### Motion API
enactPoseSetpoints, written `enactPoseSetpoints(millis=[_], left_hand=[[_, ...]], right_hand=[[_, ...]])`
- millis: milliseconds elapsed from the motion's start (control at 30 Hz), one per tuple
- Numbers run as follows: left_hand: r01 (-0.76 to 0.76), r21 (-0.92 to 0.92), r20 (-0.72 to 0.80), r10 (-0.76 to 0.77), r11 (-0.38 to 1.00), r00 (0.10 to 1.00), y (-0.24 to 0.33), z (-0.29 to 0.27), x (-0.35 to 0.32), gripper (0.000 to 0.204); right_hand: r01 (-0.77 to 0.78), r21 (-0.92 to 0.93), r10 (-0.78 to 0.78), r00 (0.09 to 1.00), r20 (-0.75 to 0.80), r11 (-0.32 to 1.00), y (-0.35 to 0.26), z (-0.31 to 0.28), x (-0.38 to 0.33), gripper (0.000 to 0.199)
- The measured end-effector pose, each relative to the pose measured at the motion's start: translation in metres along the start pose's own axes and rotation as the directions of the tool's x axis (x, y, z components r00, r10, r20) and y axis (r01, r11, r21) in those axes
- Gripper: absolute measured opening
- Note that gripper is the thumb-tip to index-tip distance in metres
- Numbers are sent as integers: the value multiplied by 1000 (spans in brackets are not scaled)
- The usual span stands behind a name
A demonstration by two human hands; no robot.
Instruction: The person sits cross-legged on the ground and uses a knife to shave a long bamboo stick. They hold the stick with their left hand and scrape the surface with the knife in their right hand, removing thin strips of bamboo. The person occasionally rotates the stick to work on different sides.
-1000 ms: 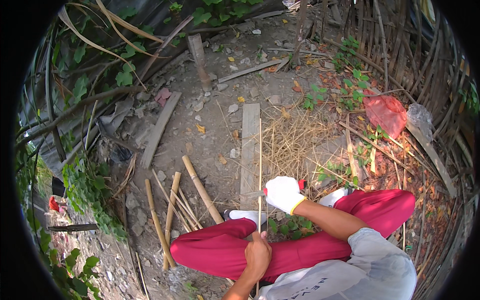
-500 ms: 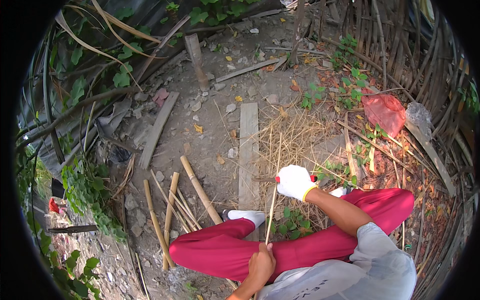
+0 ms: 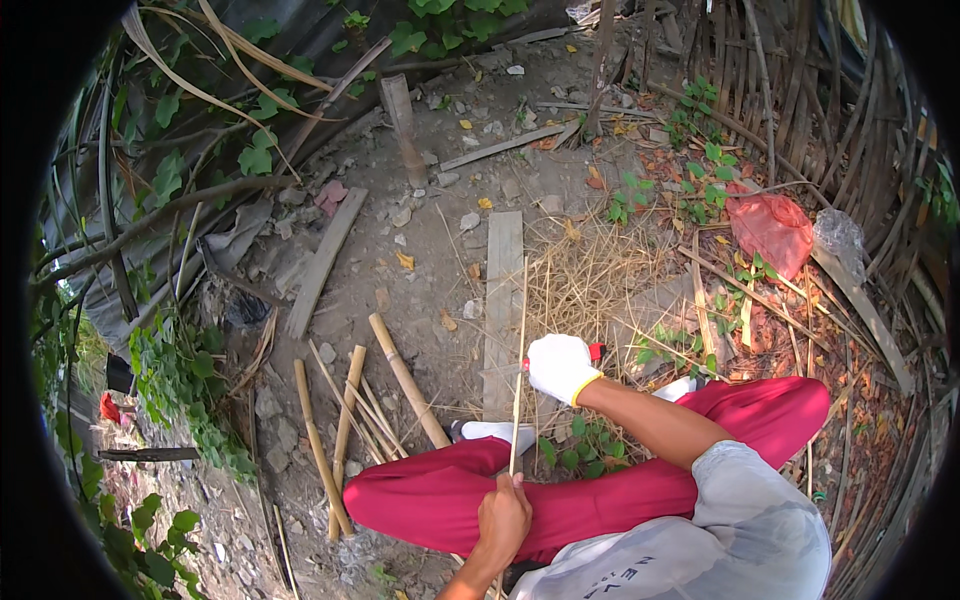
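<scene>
View from the head camera, looking down on a seated person in red trousers on bare ground. We see the left hand, ungloved, at the lower centre; its grip is closed round the near end of a thin bamboo strip, just above the left thigh. The strip runs almost straight up the picture from that hand, passing the white-gloved right hand and ending over the flat wooden plank that lies on the ground ahead. The right hand is curled shut over the strip and over a tool of which only a red handle end shows at the glove's right edge; whether a blade meets the strip we cannot tell, as the glove hides it. The two hands are well apart along the strip, the right one farther from the body.

Beside the plank, to its right, lies a heap of pale dry slivers. To the left of the legs, several thicker bamboo pieces rest on the soil, fanned out and partly crossing. A white shoe shows just beside the strip. Farther right, a red plastic bag lies among dry leaves, near a woven bamboo fence.
</scene>
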State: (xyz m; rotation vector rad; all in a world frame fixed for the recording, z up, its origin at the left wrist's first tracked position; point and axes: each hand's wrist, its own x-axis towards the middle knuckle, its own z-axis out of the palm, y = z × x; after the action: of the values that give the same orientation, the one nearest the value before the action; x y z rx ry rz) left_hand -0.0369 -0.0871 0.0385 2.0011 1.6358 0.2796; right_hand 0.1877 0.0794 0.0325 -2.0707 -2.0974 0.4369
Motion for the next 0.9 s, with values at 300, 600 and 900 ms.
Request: enactPoseSetpoints(millis=[300, 600, 900], left_hand=[[-49, 12, 82, 48, 999, 995, -17, -1, -11, 30], [37, 191, -12, -35, 981, 999, -124, -10, -113, 26], [202, 229, -581, -32, 952, 813, -95, -97, -70, 18]], right_hand=[[-255, -108, 243, 963, -115, 961, 76, 11, 63, 24], [-557, -250, 525, 830, -187, 792, 257, -2, 33, 23], [-513, -161, 491, 856, -158, 843, 259, -25, -66, 24]])
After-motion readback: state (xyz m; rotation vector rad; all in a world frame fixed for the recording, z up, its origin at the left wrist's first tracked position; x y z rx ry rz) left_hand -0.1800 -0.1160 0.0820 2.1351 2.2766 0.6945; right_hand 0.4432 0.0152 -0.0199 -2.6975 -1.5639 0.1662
